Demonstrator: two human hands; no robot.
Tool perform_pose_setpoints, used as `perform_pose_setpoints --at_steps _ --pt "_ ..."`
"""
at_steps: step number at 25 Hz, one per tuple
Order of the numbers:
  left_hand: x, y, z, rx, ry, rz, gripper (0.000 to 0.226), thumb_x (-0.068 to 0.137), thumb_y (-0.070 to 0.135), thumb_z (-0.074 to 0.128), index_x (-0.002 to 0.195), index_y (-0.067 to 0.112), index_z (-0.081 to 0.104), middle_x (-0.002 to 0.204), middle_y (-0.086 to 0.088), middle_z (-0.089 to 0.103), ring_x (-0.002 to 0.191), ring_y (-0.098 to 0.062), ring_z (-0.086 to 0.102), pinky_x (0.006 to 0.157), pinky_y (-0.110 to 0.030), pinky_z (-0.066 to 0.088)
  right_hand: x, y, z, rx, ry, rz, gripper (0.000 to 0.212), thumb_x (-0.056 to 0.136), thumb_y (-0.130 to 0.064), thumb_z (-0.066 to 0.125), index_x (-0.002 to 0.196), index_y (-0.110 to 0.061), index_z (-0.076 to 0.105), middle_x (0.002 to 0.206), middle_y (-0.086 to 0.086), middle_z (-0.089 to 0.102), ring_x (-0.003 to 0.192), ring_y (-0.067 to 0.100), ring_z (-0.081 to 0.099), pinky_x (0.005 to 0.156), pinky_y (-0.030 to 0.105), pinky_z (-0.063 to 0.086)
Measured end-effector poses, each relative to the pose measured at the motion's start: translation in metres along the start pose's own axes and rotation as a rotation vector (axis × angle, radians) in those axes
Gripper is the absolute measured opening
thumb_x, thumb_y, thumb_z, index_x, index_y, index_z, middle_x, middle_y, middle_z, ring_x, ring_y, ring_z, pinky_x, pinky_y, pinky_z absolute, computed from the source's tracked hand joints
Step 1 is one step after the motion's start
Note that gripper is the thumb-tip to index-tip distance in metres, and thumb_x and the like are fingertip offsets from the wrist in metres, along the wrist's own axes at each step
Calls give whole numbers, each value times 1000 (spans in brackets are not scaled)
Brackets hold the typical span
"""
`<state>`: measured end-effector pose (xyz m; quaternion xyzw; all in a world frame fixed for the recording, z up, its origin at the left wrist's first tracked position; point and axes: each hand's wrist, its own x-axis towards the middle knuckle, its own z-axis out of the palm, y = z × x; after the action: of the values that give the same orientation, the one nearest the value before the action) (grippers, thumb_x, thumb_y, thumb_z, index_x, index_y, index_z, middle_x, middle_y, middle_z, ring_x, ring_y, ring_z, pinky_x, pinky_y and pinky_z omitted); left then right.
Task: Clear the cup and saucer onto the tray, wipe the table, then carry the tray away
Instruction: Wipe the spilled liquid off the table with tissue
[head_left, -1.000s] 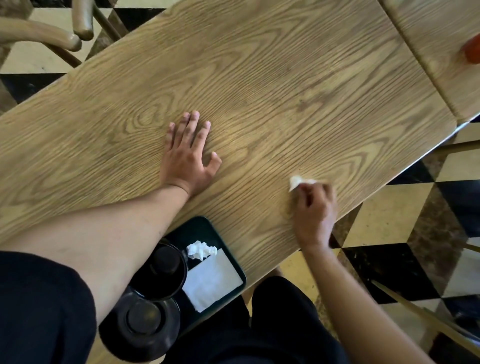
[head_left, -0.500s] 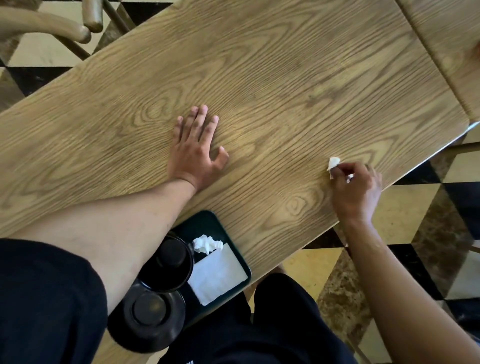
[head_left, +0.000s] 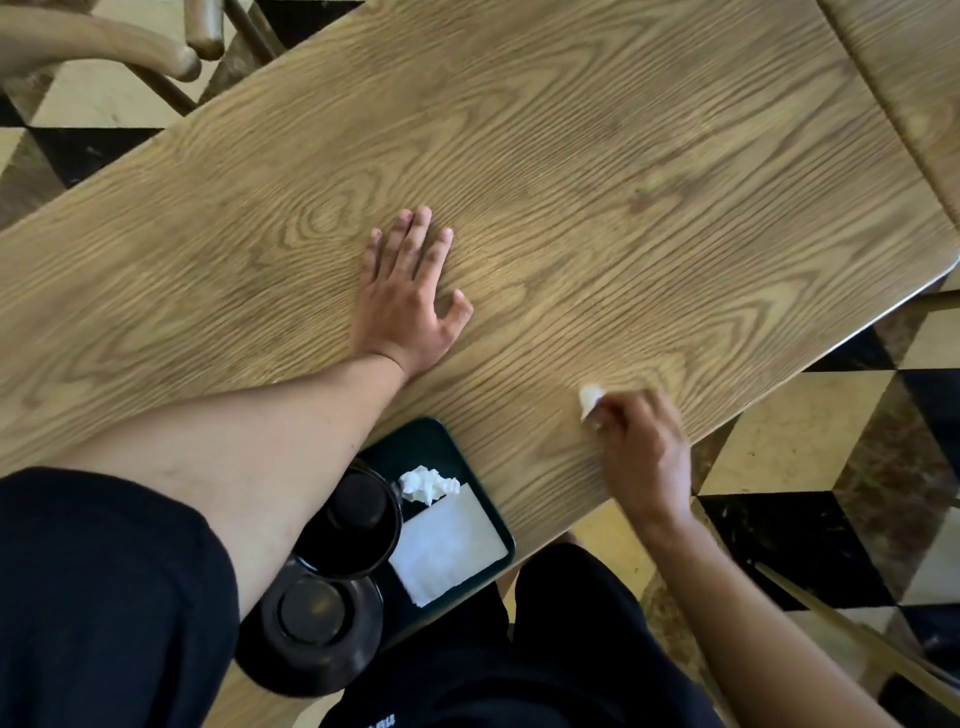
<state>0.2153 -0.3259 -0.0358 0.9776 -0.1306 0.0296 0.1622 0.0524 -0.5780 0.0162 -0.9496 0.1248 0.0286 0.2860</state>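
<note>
My left hand rests flat on the wooden table, fingers straight and spread. My right hand grips a small white tissue against the tabletop near the front edge, slightly blurred. A dark green tray sits at the near edge, partly under my left forearm. On it stand a black cup and a black saucer, along with a crumpled white tissue and a flat white napkin.
A wooden chair stands beyond the table's far left corner. A second wooden table adjoins at the upper right. Checkered floor tiles show to the right, and a thin wooden rail crosses the lower right.
My right hand with the tissue swept right along the front edge, then came back left and nearer. My left hand stays pressed flat in the same spot.
</note>
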Motion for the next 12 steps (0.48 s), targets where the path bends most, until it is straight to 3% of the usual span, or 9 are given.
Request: perform_pose_setpoints --at_steps 2,3,6,8,12 --pt "0 2 -2 -14 -13 -17 70 89 40 54 152 10 49 166 -16 34 156 -31 25 128 -51 12 39 -8 -7 9 49 227 6 91 -9 69 94 -11 74 96 3 63 93 26 61 83 39 51" --pt "0 3 -3 -20 -17 -24 70 88 40 54 152 10 49 166 -16 33 156 -31 25 128 -51 11 50 -19 -5 31 26 234 6 92 -11 69 94 -12 74 97 2 63 94 25 61 82 38 51" --pt "0 2 -3 -23 -14 -15 70 89 40 55 152 10 50 166 -16 33 157 -31 25 128 -51 12 40 -63 12 106 -143 -182 6 89 -7 73 88 -12 75 91 3 66 81 19 63 70 28 50" --pt "-1 1 -3 -12 -9 -5 69 91 41 55 151 9 50 166 -17 34 156 -32 26 128 -52 13 12 -89 28 196 -326 -435 5 90 -5 72 89 -10 74 89 4 66 78 20 63 69 30 53" --pt "-1 1 -2 5 -11 -7 68 92 41 54 152 10 49 166 -16 34 156 -31 26 128 -53 15 -13 -113 55 248 -405 -479 2 92 -8 71 91 -7 73 87 6 63 77 23 59 71 31 52"
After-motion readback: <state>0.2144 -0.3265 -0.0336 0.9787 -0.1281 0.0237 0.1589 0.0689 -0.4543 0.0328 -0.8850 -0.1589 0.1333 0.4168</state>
